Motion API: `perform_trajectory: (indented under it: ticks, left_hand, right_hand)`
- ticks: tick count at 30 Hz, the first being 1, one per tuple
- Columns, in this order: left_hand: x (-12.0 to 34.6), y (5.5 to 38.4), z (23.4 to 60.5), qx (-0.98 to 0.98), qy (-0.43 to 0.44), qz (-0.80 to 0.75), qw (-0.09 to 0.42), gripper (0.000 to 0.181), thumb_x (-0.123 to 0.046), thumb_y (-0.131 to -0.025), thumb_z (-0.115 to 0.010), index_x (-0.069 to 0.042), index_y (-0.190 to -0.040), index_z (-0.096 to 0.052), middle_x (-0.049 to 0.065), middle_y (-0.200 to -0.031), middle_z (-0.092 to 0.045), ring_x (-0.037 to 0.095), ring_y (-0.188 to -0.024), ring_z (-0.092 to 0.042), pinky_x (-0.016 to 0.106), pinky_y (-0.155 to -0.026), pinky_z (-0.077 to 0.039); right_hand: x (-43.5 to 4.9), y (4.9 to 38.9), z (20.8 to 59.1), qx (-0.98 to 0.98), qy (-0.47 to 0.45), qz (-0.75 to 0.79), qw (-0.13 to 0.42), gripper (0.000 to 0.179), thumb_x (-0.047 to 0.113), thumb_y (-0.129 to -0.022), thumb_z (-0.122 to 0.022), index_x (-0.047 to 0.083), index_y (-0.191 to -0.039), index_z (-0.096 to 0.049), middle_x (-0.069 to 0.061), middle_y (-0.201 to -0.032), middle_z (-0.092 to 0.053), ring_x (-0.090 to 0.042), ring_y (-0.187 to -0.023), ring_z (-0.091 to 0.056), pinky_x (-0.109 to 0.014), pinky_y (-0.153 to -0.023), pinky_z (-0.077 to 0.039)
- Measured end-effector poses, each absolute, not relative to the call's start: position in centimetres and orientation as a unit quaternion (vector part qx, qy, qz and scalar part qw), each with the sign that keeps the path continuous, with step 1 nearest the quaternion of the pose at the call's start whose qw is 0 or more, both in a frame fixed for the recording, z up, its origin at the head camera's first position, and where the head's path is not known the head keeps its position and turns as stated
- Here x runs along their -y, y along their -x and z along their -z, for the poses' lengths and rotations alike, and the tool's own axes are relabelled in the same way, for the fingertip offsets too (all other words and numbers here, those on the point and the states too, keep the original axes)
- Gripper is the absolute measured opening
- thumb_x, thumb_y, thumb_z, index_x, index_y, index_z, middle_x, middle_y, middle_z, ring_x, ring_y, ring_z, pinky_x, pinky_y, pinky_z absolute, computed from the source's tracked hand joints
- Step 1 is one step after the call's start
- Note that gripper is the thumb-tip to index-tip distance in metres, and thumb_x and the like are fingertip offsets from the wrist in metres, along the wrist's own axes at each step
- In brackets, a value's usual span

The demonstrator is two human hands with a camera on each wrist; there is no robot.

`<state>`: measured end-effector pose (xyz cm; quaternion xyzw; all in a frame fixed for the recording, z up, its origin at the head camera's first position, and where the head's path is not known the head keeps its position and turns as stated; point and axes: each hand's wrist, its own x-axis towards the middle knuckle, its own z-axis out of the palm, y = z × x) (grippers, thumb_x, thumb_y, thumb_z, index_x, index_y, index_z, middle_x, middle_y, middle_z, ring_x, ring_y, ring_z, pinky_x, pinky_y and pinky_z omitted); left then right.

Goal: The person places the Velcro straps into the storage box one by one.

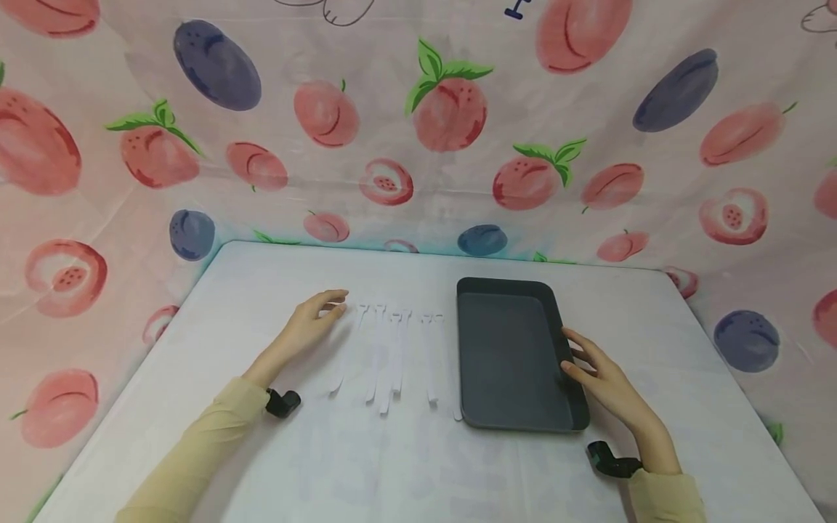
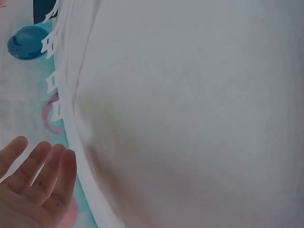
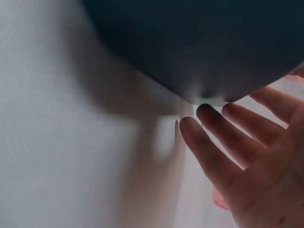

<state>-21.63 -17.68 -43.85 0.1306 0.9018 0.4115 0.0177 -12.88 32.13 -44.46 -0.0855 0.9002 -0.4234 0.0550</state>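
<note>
My left hand (image 1: 309, 321) hovers over the white table near the left end of a row of slim white sticks (image 1: 396, 356). Its fingers are extended and hold nothing. Each stick has a long flat handle and a small head; in the left wrist view the heads (image 2: 49, 46) look like open frames. To their right lies a dark grey rectangular baking pan (image 1: 513, 356) with raised sides. My right hand (image 1: 604, 381) is at the pan's right side, fingertips right at its rim. In the right wrist view, the fingers (image 3: 223, 137) reach loosely straight along the pan's outer wall (image 3: 190, 57).
A white-covered table (image 1: 314, 465) lies under everything. Behind and beside it hangs a cloth (image 1: 392, 94) printed with peaches and dark blue fruit. Black wrist cameras (image 1: 283, 403) stick out from both wrists. The pan stands close to the rightmost stick.
</note>
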Motion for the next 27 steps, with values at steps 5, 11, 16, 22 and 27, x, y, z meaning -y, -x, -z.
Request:
perform_trajectory:
  ticks: [5,11,16,22,27]
  left_hand:
    - [17.7,22.5,44.5,-0.904,-0.121,-0.408,0.032,0.04,-0.023,-0.1,-0.05,-0.007,-0.136,-0.051,0.02,-0.132,-0.058,0.041,-0.12,-0.056,0.053,-0.1,-0.044]
    - [17.7,23.4,44.9,-0.907,-0.118,-0.403,0.041,0.037,-0.02,-0.099,-0.051,-0.006,-0.134,-0.053,0.021,-0.129,-0.06,0.041,-0.115,-0.059,0.05,-0.094,-0.049]
    - [17.7,23.7,44.9,-0.906,-0.119,-0.403,0.048,0.036,-0.019,-0.1,-0.05,-0.005,-0.133,-0.054,0.022,-0.126,-0.061,0.04,-0.112,-0.061,0.047,-0.09,-0.052]
    - [17.6,24.0,44.5,-0.901,-0.122,-0.411,0.062,0.037,-0.018,-0.099,-0.05,-0.003,-0.132,-0.054,0.024,-0.123,-0.062,0.034,-0.103,-0.065,0.035,-0.078,-0.053]
    - [17.4,24.6,44.5,-0.898,-0.121,-0.416,0.082,0.038,-0.018,-0.099,-0.05,-0.003,-0.133,-0.053,0.023,-0.122,-0.062,0.032,-0.101,-0.066,0.03,-0.074,-0.052]
  right_hand:
    - [-32.2,12.9,44.6,-0.903,0.072,0.419,0.063,0.062,0.029,-0.099,-0.052,0.015,-0.153,-0.025,-0.021,-0.157,-0.025,-0.053,-0.133,-0.036,-0.07,-0.098,-0.035]
    - [-32.2,12.8,44.6,-0.903,0.061,0.42,0.069,0.061,0.029,-0.099,-0.053,0.017,-0.152,-0.026,-0.02,-0.157,-0.025,-0.052,-0.133,-0.036,-0.072,-0.098,-0.032]
    - [-32.2,12.8,44.5,-0.899,0.063,0.428,0.073,0.062,0.026,-0.098,-0.054,0.017,-0.152,-0.026,-0.021,-0.157,-0.024,-0.053,-0.133,-0.036,-0.072,-0.098,-0.033]
    - [-32.3,12.8,44.6,-0.892,0.068,0.44,0.077,0.062,0.023,-0.098,-0.055,0.015,-0.152,-0.027,-0.022,-0.157,-0.024,-0.053,-0.133,-0.036,-0.071,-0.098,-0.034]
    - [-32.6,12.9,44.8,-0.889,0.069,0.445,0.08,0.062,0.022,-0.098,-0.055,0.014,-0.152,-0.026,-0.022,-0.157,-0.024,-0.053,-0.133,-0.036,-0.07,-0.098,-0.034]
